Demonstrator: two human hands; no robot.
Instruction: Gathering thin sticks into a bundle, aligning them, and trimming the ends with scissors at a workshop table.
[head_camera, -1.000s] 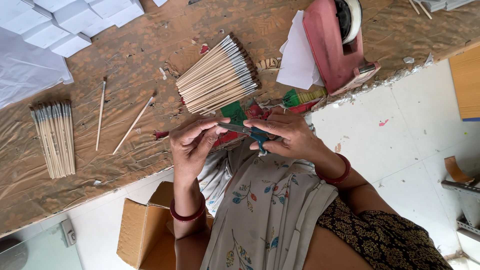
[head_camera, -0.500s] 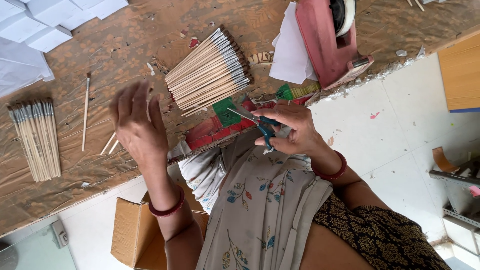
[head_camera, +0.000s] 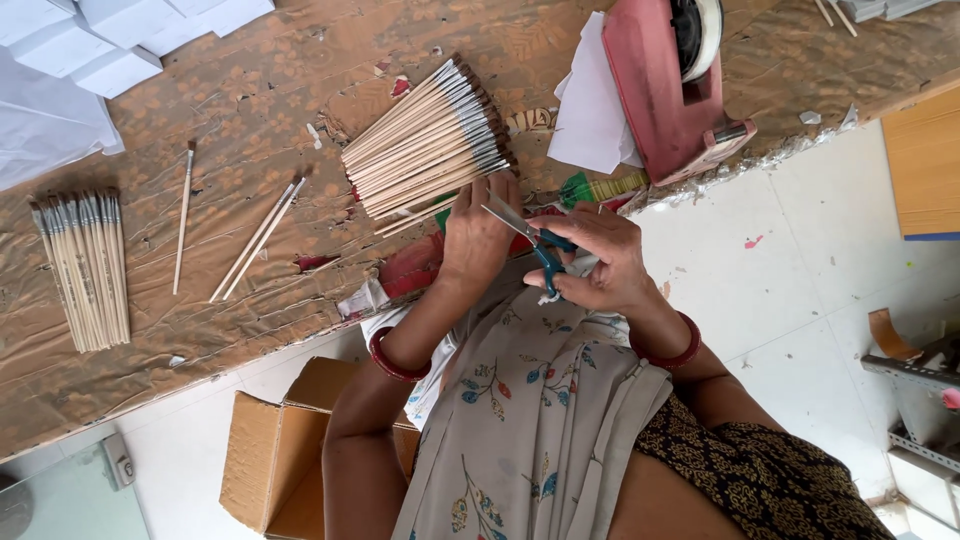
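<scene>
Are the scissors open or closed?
Open. The scissors in the right hand show a blade angled away from the blue handles, up toward the left hand.

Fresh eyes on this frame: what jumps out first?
The big fan of paintbrushes at the middle of the brown-covered table, with the left hand reaching to its lower edge. Right beside it, the right hand holds blue-handled scissors, blades toward the left hand. Next, the red tape dispenser at the top right, and a smaller row of brushes at the far left.
</scene>
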